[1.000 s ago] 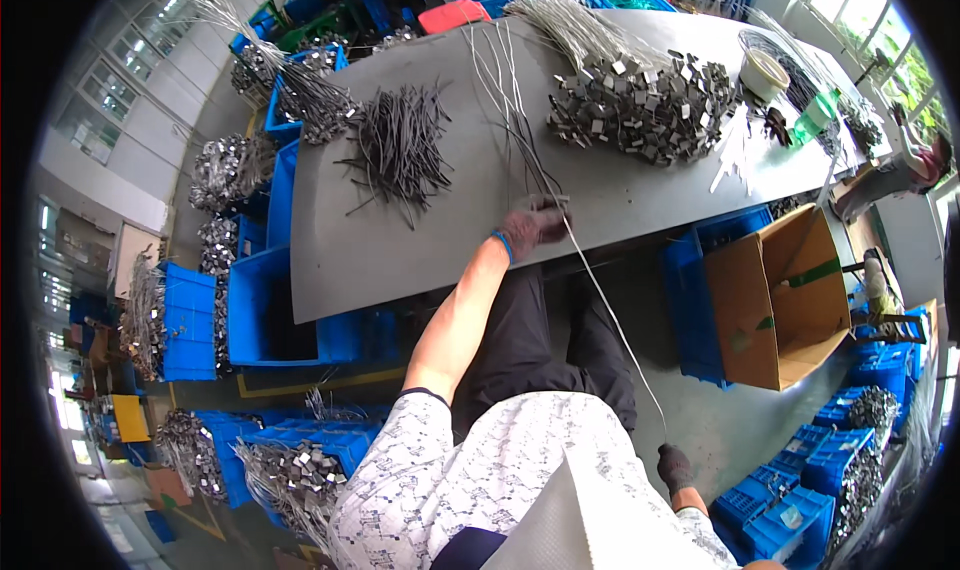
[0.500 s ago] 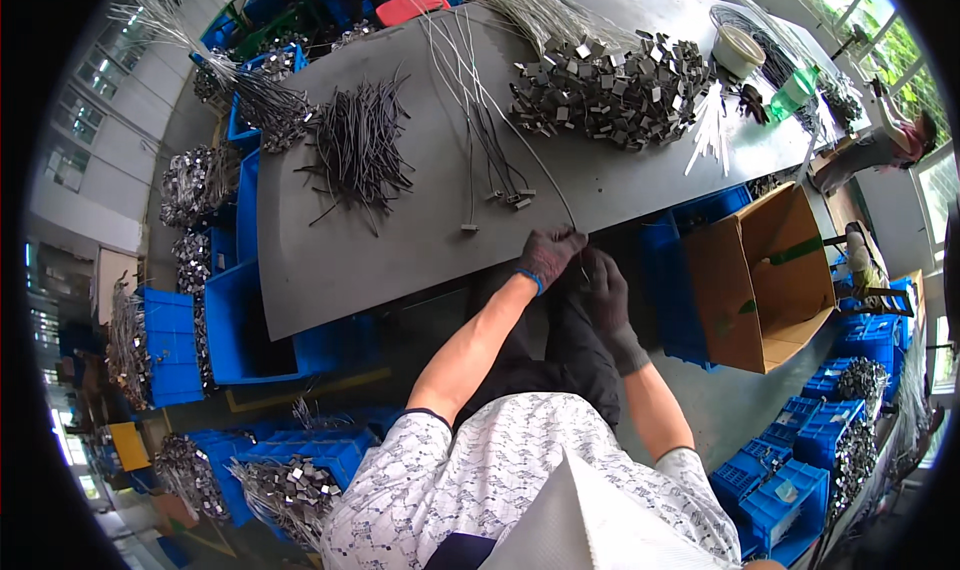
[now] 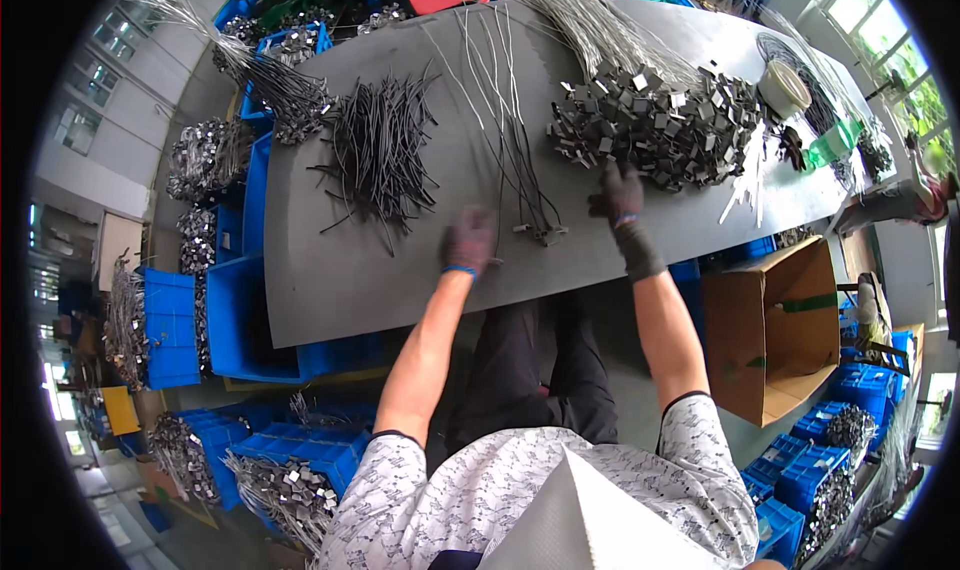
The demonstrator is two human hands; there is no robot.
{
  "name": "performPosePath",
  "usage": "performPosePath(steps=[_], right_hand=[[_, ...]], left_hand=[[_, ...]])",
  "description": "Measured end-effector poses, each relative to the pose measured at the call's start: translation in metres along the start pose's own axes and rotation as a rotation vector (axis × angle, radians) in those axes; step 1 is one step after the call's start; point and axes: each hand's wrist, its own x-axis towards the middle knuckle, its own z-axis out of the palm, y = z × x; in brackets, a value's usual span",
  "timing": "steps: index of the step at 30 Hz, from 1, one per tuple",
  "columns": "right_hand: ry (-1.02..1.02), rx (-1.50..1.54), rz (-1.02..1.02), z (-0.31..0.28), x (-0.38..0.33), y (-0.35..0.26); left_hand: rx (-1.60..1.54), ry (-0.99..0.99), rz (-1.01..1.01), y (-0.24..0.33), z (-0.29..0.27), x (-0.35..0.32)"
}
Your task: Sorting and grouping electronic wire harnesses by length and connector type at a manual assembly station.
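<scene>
My left hand [image 3: 468, 242], in a dark glove, is over the near part of the table, smeared by motion. A thin wire runs down beside it with a small end piece at its fingers; I cannot tell whether it is held. Gloved too, my right hand [image 3: 617, 195] reaches to the near edge of a heap of small square metal pieces [image 3: 660, 120], thumb apart from the fingers. Between my hands lie several dark-ended wires [image 3: 515, 160] with small metal ends. Left of them is a pile of short black cables [image 3: 385, 150].
A grey table [image 3: 330, 300] spans the front. Long silvery wires [image 3: 590, 30] fan out behind the heap. A round tub [image 3: 785, 88] and a green bottle [image 3: 833, 147] are at the right. Below stand an open cardboard box [image 3: 735, 340] and blue crates [image 3: 250, 320].
Both hands have moved apart and forward over the table from near its edge. The wire they were handling is no longer between them; the right hand has reached the metal heap.
</scene>
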Motion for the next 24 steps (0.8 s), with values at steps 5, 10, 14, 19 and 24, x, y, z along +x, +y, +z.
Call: performPosePath(steps=[5, 10, 14, 19, 24], right_hand=[[-0.320, 0.054, -0.969, -0.021, 0.178, 0.020], [0.089, -0.760, -0.933, -0.040, 0.211, 0.031], [0.070, -1.028, -0.939, -0.036, 0.140, 0.054], [-0.352, 0.192, 0.025, -0.138, 0.022, 0.135], [0.160, -0.847, -0.334, -0.215, -0.177, 0.241]], left_hand=[[0.490, 0.368, -0.186, -0.109, -0.059, 0.064], [0.522, 0.107, -0.370, -0.108, -0.061, 0.091], [0.564, 0.071, -0.393, -0.147, -0.093, 0.090], [-0.136, -0.098, -0.618, -0.092, -0.065, 0.033], [-0.624, -0.052, -0.494, -0.095, -0.054, -0.028]])
